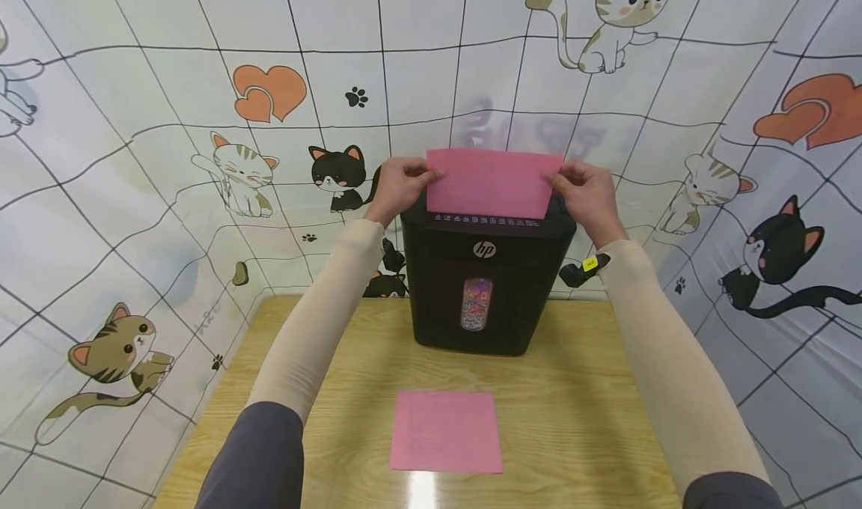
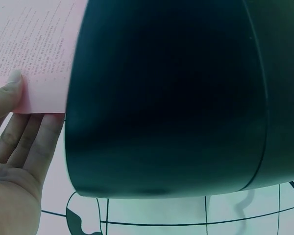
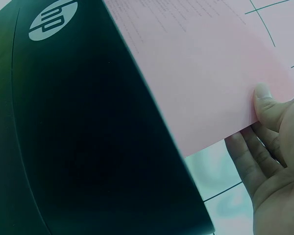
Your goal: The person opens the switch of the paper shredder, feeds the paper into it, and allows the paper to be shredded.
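A pink sheet of paper (image 1: 491,183) stands upright in the top slot of a black HP shredder (image 1: 485,284). My left hand (image 1: 400,183) pinches the sheet's left edge between thumb and fingers. On the opposite side my right hand (image 1: 584,191) pinches its right edge. In the left wrist view the thumb (image 2: 10,93) presses on the pink sheet (image 2: 34,49) beside the shredder body (image 2: 166,98). The right wrist view shows the thumb (image 3: 264,100) on the printed pink sheet (image 3: 206,63) above the shredder (image 3: 78,147).
A second pink sheet (image 1: 446,430) lies flat on the wooden table (image 1: 579,419) in front of the shredder. Coloured shreds show in the shredder's window (image 1: 476,304). A cat-patterned cloth backdrop (image 1: 135,194) surrounds the table on three sides.
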{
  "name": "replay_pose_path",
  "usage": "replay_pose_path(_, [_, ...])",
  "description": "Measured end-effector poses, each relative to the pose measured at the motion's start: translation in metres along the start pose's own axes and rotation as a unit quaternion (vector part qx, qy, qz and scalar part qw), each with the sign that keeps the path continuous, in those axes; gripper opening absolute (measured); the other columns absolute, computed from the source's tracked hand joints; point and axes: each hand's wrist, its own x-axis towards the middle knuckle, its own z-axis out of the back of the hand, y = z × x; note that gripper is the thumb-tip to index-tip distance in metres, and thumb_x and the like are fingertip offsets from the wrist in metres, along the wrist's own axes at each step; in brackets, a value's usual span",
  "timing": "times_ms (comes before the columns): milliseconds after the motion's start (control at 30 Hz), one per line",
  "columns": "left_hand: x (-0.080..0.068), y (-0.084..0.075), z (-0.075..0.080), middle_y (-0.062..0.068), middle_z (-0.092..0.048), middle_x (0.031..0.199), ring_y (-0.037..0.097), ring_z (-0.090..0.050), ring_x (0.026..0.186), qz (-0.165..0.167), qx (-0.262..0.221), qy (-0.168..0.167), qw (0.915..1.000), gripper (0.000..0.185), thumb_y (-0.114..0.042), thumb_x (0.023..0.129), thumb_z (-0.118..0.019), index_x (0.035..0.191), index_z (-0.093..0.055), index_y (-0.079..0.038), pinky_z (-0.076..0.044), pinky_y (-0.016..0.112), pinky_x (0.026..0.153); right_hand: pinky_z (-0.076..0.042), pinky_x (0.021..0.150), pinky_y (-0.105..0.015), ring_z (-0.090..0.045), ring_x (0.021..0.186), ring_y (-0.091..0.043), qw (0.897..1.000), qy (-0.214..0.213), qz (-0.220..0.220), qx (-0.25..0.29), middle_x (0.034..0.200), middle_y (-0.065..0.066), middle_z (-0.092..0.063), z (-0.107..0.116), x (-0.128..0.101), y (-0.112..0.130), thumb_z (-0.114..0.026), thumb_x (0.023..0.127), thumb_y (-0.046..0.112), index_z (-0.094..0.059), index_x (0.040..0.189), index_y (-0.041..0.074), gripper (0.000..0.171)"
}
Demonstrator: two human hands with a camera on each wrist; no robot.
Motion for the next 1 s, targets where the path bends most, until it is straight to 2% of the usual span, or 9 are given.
replay_pose_path(167, [-0.0020,0.0038,-0.0008,0.004,-0.079,0.099,0.011,-0.068,0.086,0.005,0.006,0.009,0.9999,0.021,-0.034,0.091,-0.079,0.098,-0.083,-0.014,-0.052,0.025,0.078,-0.045,0.102,-0.039,-0.059,0.105,-0.010,1.000,0.001,-0.006,-0.002,0.111,0.002,-0.073,-0.0017,-0.0014,-0.0040,-0.071,0.092,0.053,-0.074,0.120,0.016,0.046])
replay_pose_path(400, [-0.0029,0.0062,-0.0006,0.003,-0.077,0.100,0.012,-0.068,0.083,0.007,0.009,0.006,0.9999,0.023,-0.035,0.091,-0.080,0.099,-0.083,-0.014,-0.053,0.026,0.077,-0.048,0.097,-0.036,-0.062,0.100,-0.010,1.000,0.000,-0.002,-0.008,0.109,0.001,-0.074,-0.0033,-0.0005,-0.0045,-0.071,0.090,0.055,-0.074,0.116,0.015,0.047])
replay_pose_path(533, [-0.0038,0.0066,-0.0006,0.005,-0.076,0.103,0.012,-0.069,0.084,0.011,0.003,0.008,0.9999,0.024,-0.034,0.090,-0.080,0.101,-0.083,-0.012,-0.055,0.026,0.078,-0.047,0.099,-0.038,-0.062,0.100,-0.010,1.000,0.004,-0.008,-0.008,0.111,0.001,-0.075,-0.0036,-0.0020,-0.0041,-0.070,0.091,0.055,-0.074,0.118,0.015,0.048])
replay_pose_path(733, [-0.0057,0.0053,0.0006,0.006,-0.078,0.099,0.013,-0.069,0.083,0.017,0.010,0.011,0.9997,0.023,-0.035,0.093,-0.078,0.100,-0.082,-0.013,-0.053,0.025,0.075,-0.050,0.098,-0.036,-0.066,0.096,-0.008,1.000,0.007,0.005,-0.006,0.111,-0.001,-0.075,-0.0046,-0.0035,-0.0043,-0.069,0.093,0.053,-0.073,0.122,0.013,0.050])
replay_pose_path(1000, [-0.0059,0.0027,0.0003,0.004,-0.078,0.101,0.014,-0.067,0.085,0.025,0.017,0.020,0.9993,0.023,-0.035,0.093,-0.077,0.101,-0.082,-0.014,-0.052,0.027,0.077,-0.045,0.092,-0.031,-0.062,0.098,-0.007,1.000,0.015,-0.001,-0.010,0.111,0.001,-0.075,-0.0029,-0.0040,-0.0065,-0.068,0.092,0.056,-0.073,0.121,0.013,0.053])
